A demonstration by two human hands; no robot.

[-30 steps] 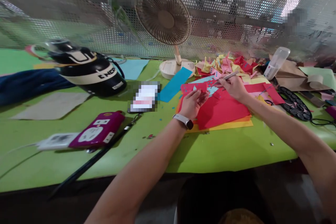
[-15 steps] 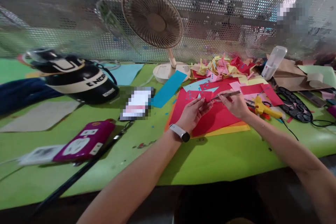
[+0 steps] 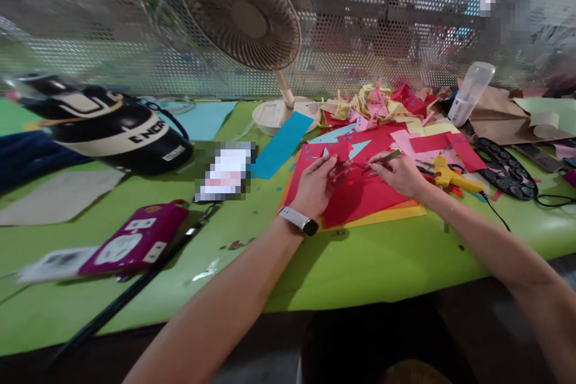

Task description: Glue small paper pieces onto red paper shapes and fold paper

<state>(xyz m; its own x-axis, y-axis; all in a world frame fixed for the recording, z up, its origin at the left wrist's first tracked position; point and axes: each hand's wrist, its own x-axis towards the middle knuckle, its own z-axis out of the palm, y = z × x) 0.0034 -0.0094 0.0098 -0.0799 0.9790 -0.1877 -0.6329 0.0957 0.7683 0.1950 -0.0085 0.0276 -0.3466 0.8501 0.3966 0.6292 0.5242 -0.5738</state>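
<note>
My left hand (image 3: 317, 183) has its fingers closed round a small red paper piece (image 3: 341, 173), above a stack of red sheets (image 3: 360, 201) with orange and yellow edges showing. My right hand (image 3: 398, 173) pinches slim metal tweezers (image 3: 387, 157), whose tips point left toward my left hand, a little apart from it. Behind the hands lie light blue paper and red paper with small blue dots. A teal paper strip (image 3: 284, 145) rests to the left of the stack.
A fan (image 3: 249, 18) stands behind, beside folded paper shapes (image 3: 378, 102). To the right are a yellow glue gun (image 3: 450, 174), a black palette-like tray (image 3: 506, 169) and a clear bottle (image 3: 472, 93). A phone (image 3: 227, 171), purple power strip (image 3: 135, 237) and black flask (image 3: 121, 132) lie left.
The view has shifted slightly, so things on the left appear further left. My right hand with the tweezers has drawn a little away from my left hand and the red piece.
</note>
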